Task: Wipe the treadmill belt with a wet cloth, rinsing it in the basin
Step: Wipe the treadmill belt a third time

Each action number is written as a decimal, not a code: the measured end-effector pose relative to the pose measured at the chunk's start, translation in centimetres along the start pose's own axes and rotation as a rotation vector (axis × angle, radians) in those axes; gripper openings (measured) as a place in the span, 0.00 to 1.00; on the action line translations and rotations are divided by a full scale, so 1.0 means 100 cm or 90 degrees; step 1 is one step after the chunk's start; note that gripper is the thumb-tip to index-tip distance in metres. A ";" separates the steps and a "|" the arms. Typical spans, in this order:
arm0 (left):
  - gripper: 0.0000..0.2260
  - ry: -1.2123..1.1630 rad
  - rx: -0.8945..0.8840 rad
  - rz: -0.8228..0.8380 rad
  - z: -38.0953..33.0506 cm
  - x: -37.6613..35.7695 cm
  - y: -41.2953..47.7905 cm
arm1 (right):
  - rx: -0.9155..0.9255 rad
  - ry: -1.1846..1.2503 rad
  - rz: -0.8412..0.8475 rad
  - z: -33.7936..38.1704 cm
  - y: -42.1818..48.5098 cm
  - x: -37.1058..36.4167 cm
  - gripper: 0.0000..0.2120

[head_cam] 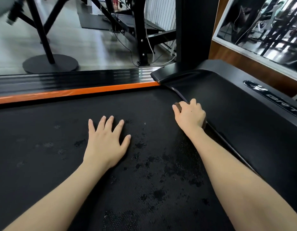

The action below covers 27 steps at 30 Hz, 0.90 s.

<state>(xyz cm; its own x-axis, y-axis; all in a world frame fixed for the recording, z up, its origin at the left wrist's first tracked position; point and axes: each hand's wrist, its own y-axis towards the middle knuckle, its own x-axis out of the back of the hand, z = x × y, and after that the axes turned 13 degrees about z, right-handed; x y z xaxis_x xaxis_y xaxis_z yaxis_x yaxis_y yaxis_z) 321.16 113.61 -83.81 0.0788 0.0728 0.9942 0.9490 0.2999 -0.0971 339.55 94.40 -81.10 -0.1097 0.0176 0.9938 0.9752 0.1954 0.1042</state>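
Brown cloth [178,106] — under curled right hand [189,115]

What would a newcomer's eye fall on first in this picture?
The left hand lies flat on the black belt, and the right hand grips a dark cloth at the belt's edge by the cover. Dark wet spots dot the belt between the hands and nearer the camera. An orange rail runs along the belt's far side.
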 end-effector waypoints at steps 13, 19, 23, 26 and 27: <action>0.39 0.008 0.008 0.004 -0.001 -0.001 0.000 | 0.034 0.020 0.000 -0.007 0.001 -0.003 0.20; 0.39 -0.006 0.007 0.002 0.000 -0.001 0.002 | 0.153 0.061 0.015 0.044 -0.025 0.000 0.19; 0.39 -0.018 0.003 0.001 0.001 -0.001 0.001 | 0.371 0.100 -0.020 0.039 -0.040 -0.003 0.17; 0.39 -0.023 0.003 -0.002 0.002 -0.002 -0.001 | 0.164 0.043 -0.015 0.016 0.003 -0.004 0.18; 0.38 -0.028 0.003 -0.007 0.002 -0.002 0.000 | 0.091 0.018 -0.005 0.010 0.017 -0.003 0.19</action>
<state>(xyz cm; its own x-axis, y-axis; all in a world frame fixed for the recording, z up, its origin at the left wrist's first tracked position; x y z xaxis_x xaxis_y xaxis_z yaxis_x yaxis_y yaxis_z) 321.06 113.73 -84.00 0.0552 0.1120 0.9922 0.9482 0.3055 -0.0873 341.09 95.72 -81.29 -0.1097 -0.0115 0.9939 0.9368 0.3331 0.1072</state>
